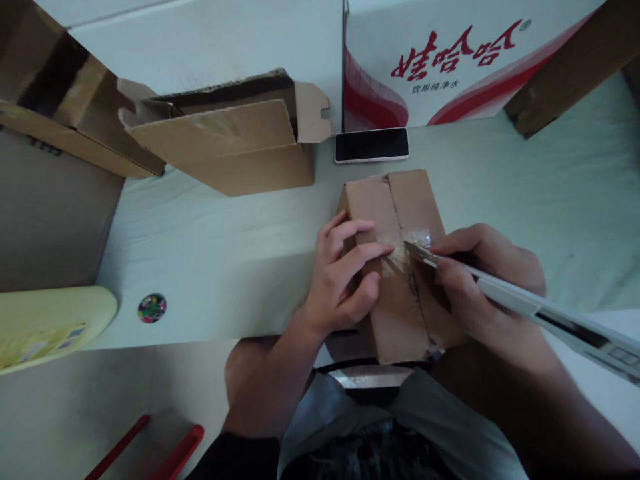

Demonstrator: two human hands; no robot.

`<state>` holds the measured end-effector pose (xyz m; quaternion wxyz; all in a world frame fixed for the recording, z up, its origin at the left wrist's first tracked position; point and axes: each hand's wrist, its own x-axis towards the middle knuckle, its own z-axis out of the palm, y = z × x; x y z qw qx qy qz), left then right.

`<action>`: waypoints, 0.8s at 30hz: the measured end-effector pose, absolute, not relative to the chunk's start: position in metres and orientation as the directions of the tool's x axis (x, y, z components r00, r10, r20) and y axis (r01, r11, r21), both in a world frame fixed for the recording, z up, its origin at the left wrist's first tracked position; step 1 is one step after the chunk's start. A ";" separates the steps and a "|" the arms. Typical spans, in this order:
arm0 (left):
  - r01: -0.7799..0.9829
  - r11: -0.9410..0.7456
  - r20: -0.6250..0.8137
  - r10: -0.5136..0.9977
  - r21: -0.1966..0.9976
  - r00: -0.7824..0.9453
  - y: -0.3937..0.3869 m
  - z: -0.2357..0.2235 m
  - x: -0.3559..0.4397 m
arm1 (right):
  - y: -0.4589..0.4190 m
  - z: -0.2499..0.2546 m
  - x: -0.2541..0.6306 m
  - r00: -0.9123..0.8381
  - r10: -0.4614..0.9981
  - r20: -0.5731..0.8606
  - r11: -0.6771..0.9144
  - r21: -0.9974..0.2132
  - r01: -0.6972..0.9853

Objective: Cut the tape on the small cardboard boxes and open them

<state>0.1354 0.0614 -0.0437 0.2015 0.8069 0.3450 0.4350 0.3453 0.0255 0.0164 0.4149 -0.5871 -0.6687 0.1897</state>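
A small brown cardboard box (373,200) lies at the front edge of the table, its top seam facing me and clear tape (395,262) across the middle. My left hand (345,273) rests on the box's left side with its fingers spread over the top. In my right hand (483,280) is a utility knife (520,297), held like a pen. The blade's tip meets the tape at the seam, as far as I can see. My right fingers cover part of the box's right side.
An open cardboard box (225,143) stands behind to the left. Near it lie a phone (373,145) and a round colourful disc (152,308). A white and red carton (450,67) stands at the back. At left are a large carton (55,200) and a yellow-green container (55,320).
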 end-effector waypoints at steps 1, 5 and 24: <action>0.377 -0.681 0.565 0.731 0.627 0.383 0.061 -0.044 0.136 | 0.026 0.016 0.345 0.034 0.943 0.330 0.236 -0.739 0.630; 0.369 -0.684 0.563 0.728 0.629 0.391 0.061 -0.043 0.135 | 0.024 0.015 0.345 0.036 0.946 0.323 0.229 -0.741 0.631; 0.393 -0.679 0.562 0.733 0.620 0.382 0.061 -0.045 0.136 | 0.020 0.011 0.346 0.071 0.958 0.276 0.182 -0.784 0.594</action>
